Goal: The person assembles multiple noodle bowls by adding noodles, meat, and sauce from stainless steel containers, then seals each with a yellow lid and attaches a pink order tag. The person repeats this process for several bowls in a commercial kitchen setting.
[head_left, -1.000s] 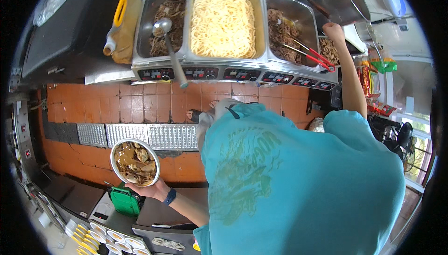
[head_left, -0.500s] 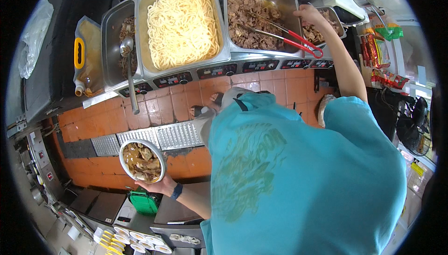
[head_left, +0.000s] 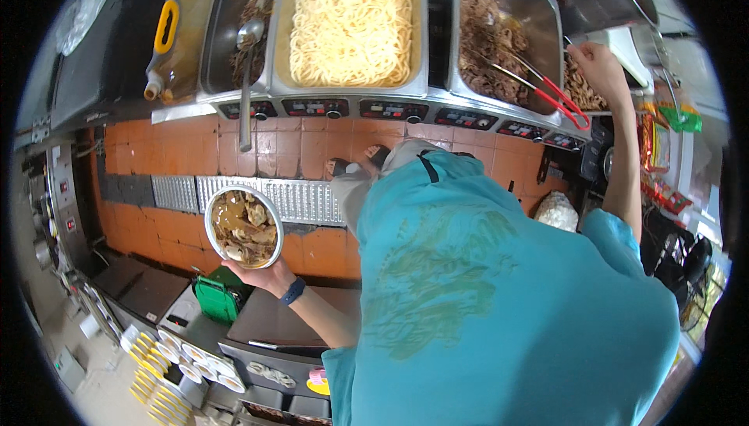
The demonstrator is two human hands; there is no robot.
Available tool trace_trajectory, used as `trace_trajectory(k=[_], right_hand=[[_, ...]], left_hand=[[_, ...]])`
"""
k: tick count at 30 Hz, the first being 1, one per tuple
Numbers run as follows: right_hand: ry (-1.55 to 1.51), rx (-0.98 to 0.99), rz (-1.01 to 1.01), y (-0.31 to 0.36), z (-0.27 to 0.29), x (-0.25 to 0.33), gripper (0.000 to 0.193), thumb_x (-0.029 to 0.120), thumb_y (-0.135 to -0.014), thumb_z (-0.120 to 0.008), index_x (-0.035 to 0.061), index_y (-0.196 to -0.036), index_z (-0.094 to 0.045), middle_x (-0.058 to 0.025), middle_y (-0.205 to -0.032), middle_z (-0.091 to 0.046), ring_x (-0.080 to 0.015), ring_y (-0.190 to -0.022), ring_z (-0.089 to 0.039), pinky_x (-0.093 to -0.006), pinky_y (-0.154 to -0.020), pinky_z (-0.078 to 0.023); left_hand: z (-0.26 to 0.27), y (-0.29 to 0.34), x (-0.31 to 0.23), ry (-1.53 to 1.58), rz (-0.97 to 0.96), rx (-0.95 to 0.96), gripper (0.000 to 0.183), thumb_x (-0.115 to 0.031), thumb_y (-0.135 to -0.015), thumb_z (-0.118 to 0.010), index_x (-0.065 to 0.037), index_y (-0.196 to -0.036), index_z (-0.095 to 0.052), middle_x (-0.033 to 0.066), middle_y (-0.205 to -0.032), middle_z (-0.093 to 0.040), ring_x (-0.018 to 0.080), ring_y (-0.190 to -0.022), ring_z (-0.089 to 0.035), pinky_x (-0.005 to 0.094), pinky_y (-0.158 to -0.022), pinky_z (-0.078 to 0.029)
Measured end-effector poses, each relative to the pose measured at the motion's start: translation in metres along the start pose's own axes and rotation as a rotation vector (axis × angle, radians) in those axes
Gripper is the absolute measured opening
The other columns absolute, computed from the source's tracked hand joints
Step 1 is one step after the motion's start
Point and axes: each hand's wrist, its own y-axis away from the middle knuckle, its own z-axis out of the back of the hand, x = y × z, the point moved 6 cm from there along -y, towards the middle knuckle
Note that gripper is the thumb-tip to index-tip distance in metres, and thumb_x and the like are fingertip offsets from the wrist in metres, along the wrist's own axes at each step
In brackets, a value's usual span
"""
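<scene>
Our left hand [head_left: 273, 276], nine o'clock, grasps bowl [head_left: 278, 248] of brown food [head_left: 246, 221]. Our right hand [head_left: 599, 69], two o'clock, clutches rim of meat pan [head_left: 544, 24]. Black control panels [head_left: 393, 110], twelve o'clock: markings too small for us to read.

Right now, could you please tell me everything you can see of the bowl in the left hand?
The bowl is round with a smooth, whitish rim; its material is unclear. Chunky brown food with glossy brown sauce fills much of it. Its opening faces the camera. The left hand supports its near edge, in front of the orange tiled floor and metal grating.
</scene>
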Motion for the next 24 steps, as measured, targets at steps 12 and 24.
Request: trace_trajectory(k=[12, 24], right_hand=[[0.236, -0.087, 1.353, -0.032, -0.098, 0.256, 0.019, 0.009, -0.087, -0.064, 0.0041, -0.104, -0.069, -0.0106, -0.112, -0.066, -0.0272, -0.114, -0.058, -0.0395, -0.1, -0.044], [0.436, 0.221, 1.342, -0.059, -0.11, 0.261, 0.017, 0.007, -0.084, -0.066, 0.0049, -0.101, -0.069, -0.0098, -0.097, -0.07, -0.0268, -0.098, -0.064, -0.0404, -0.099, -0.042]], left_hand=[[-0.015, 0.029, 0.005, -0.016, -0.107, -0.084, 0.07, -0.059, -0.101, -0.035, -0.012, -0.151, -0.032, 0.0151, -0.152, -0.038, 0.037, -0.137, -0.042, 0.0558, -0.11, -0.041], [-0.01, 0.036, 0.02, 0.137, -0.129, -0.142, 0.063, -0.05, -0.104, -0.034, -0.004, -0.147, -0.037, 0.0151, -0.149, -0.043, 0.0338, -0.135, -0.045, 0.0497, -0.112, -0.04]])
